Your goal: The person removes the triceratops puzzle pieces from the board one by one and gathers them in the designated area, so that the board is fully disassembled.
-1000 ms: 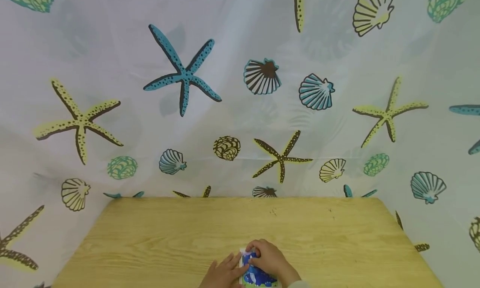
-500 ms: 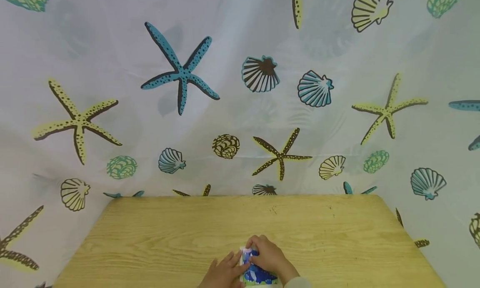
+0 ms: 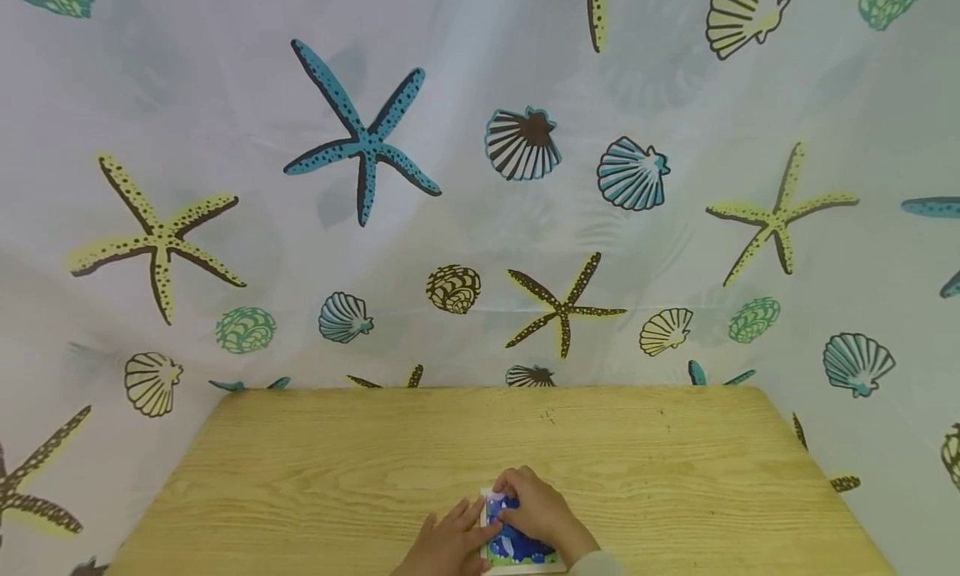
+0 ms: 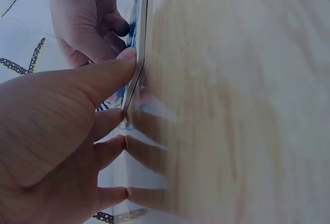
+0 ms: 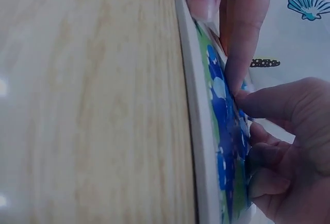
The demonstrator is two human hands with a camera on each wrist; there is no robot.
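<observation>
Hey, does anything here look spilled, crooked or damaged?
Only some small dark marks toward the far side of the wooden table; they interrupt its grain, maybe scratches or stains. No spill shows. The picture board looks flat, though the left hand and right hand cover part of it.

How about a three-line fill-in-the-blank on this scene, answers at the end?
1. The dinosaur on the picture board is mainly ____.
2. In the head view, the right hand is over the board, while the ____ hand is at its opposite side.
3. Beyond the wood-grain table, the backdrop cloth shows seashells and five-armed ____.

Missing words: blue; left; starfish.
</observation>
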